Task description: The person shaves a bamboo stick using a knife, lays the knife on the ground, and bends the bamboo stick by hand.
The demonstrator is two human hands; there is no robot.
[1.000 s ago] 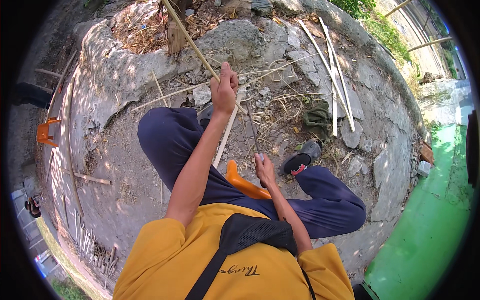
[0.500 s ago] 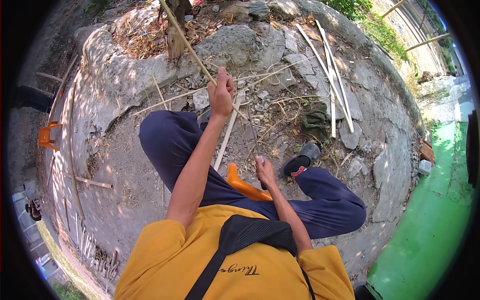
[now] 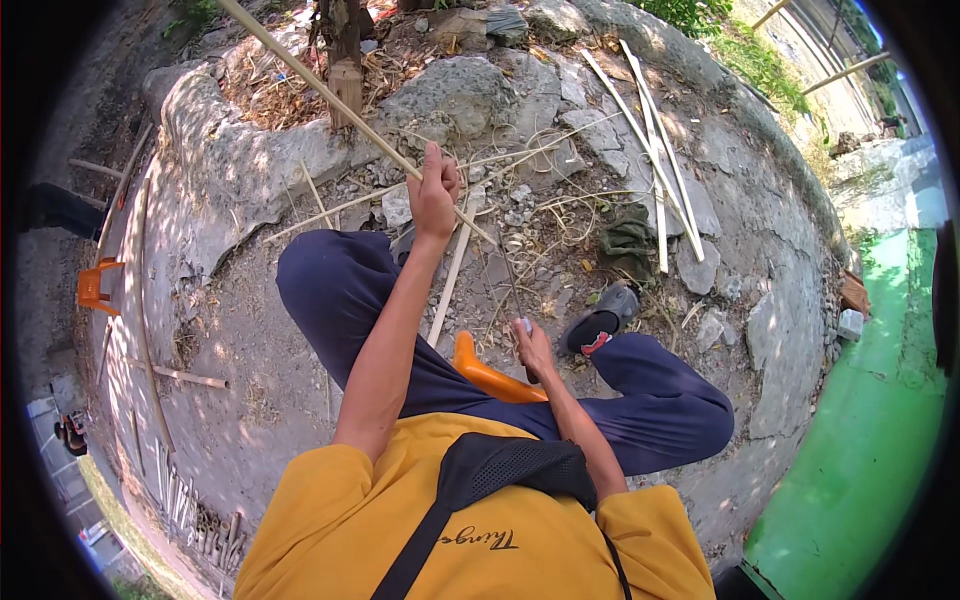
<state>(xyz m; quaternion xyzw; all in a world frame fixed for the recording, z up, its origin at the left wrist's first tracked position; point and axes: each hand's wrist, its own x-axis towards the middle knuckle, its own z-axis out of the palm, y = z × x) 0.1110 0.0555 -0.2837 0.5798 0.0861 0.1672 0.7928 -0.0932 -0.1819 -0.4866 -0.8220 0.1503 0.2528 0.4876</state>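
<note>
My left hand [image 3: 433, 200] is closed around a long pale bamboo strip [image 3: 318, 88], which slants from the upper left down to a near end in front of my knees. In my right hand [image 3: 534, 348], lower and closer to my body, is a knife [image 3: 514, 285] with a thin dark blade pointing away from me. The blade's tip is close to the strip's near end; whether they touch I cannot tell. Under my lap shows part of an orange plastic stool [image 3: 490, 378]. Thin curled shavings [image 3: 560, 205] litter the ground beyond my hands.
Several pale split strips [image 3: 655, 150] lie at the far right, near a dark green cloth [image 3: 628, 242]. A tree trunk [image 3: 345, 75] rises behind broken concrete [image 3: 450, 95]. To the left are an orange chair [image 3: 98, 286] and bamboo poles [image 3: 148, 310]. A green surface [image 3: 850, 430] borders the right.
The bamboo strip's far end has swung to the left, and my left hand has shifted slightly left and nearer. My right hand, with the knife, has hardly moved.
</note>
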